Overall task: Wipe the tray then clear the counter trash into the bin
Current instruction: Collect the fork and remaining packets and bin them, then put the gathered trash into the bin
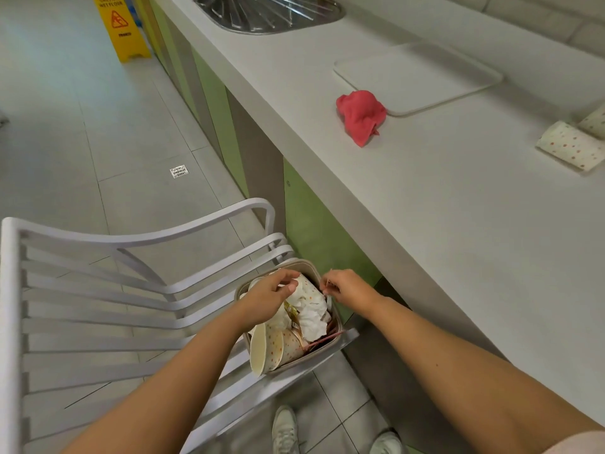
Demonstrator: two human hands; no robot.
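A small beige bin (322, 350) stands on the seat of a white chair, packed with dotted paper cups (278, 347), crumpled white tissue (311, 314) and wrappers. My left hand (271, 298) is over the bin, its fingers curled on a dotted paper cup (306, 285) at the top of the pile. Just right of that cup, at the bin's far rim, my right hand (348, 288) pinches a thin pale scrap between curled fingertips. On the counter lie the white tray (422, 77), a crumpled red cloth (360, 114) at its near corner, and two dotted cups (568, 147) on their sides.
The slatted white chair (98, 290) fills the lower left, beside the counter edge (327, 178). A steel sink (268, 13) is set into the far end of the counter. A yellow wet-floor sign (121, 27) stands on the tiled floor. My shoes (284, 430) show below.
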